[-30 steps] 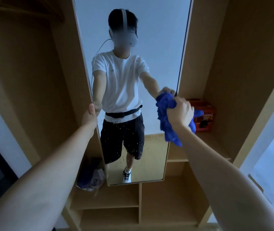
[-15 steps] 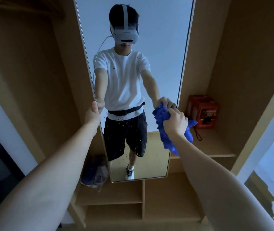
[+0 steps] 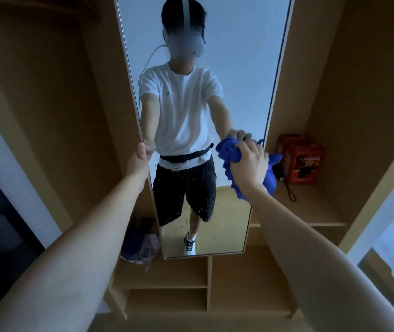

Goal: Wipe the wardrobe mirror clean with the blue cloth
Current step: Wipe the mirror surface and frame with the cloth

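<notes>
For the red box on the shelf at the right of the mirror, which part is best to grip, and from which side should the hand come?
Probably the red box is best gripped across its two upright side faces, the hand coming from the open front of the shelf. The wardrobe wall stands close on its far side, and a black cord hangs at its left front, so stay above that.
</notes>
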Motion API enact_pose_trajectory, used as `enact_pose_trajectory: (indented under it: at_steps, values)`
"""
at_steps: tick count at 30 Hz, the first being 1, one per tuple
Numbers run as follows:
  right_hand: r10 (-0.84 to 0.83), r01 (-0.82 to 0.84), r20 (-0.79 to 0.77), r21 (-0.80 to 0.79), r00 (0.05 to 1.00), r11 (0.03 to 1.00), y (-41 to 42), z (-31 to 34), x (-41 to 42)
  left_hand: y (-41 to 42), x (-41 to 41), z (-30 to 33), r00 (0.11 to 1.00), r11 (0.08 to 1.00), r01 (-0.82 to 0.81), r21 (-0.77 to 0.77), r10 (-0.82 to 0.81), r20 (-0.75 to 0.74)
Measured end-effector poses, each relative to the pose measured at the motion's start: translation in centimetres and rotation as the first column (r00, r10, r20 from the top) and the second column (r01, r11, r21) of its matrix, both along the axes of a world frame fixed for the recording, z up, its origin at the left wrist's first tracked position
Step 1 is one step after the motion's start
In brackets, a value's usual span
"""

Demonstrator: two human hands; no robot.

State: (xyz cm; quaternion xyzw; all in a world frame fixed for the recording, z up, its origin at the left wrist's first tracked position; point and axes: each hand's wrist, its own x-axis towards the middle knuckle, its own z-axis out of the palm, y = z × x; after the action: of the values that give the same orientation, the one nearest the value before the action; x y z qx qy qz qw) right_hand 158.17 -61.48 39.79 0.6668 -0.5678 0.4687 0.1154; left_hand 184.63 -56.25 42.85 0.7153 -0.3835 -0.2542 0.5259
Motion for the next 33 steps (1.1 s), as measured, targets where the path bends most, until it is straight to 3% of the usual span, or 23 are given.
enact_pose_trajectory:
  at_steps: [3, 8, 11, 13, 17, 20, 24, 27, 30, 33]
  values:
    - [0.002, -0.012, 0.059, 0.161, 0.998, 0.987, 0.9, -0.3, -0.4, 0.0, 0.1, 0.1, 1.000, 1.000, -0.002, 0.011, 0.002, -0.005]
    - [0.015, 0.003, 0.136, -0.137, 0.991, 0.991, -0.2, 7.8, 0.0, 0.0, -0.2, -0.2, 0.999, 1.000, 0.023, 0.001, -0.023, 0.030]
    - [0.019, 0.006, 0.157, -0.152, 0.987, 0.988, -1.2, 8.7, 0.8, -0.1, -0.2, -0.3, 0.999, 1.000, 0.022, 0.016, -0.023, 0.033]
    - [0.004, 0.011, 0.100, -0.147, 0.995, 0.989, -1.4, 5.6, 1.0, -0.2, -0.1, -0.3, 1.000, 1.000, -0.003, 0.006, 0.003, 0.019]
    - [0.035, -0.035, -0.004, 0.012, 0.999, 0.999, 0.1, -2.1, 0.8, -0.2, -0.5, -0.1, 0.999, 0.999, -0.034, 0.015, 0.034, 0.006]
    - [0.040, -0.046, 0.040, 0.154, 0.998, 0.987, 0.8, -1.6, 0.9, -0.2, -0.4, -0.1, 0.999, 0.999, -0.040, -0.003, 0.040, -0.005]
    - [0.095, -0.078, 0.118, -0.143, 0.988, 0.987, 0.7, 5.0, 1.6, -0.3, -0.4, -0.2, 0.999, 1.000, -0.019, -0.008, 0.019, -0.036]
    - [0.114, -0.075, 0.168, -0.222, 0.979, 0.972, -0.1, 7.6, 2.6, -0.3, -0.5, -0.2, 1.000, 1.000, -0.016, 0.005, 0.016, -0.026]
    - [0.107, -0.092, 0.058, -0.212, 0.993, 0.973, -0.9, 3.1, 2.7, -0.4, -0.2, -0.3, 1.000, 1.000, -0.009, 0.026, 0.009, -0.006]
    - [0.112, -0.116, -0.077, -0.044, 0.991, 0.992, 0.1, -3.7, 2.5, -0.5, 0.0, -0.3, 1.000, 0.999, -0.020, 0.038, 0.020, -0.001]
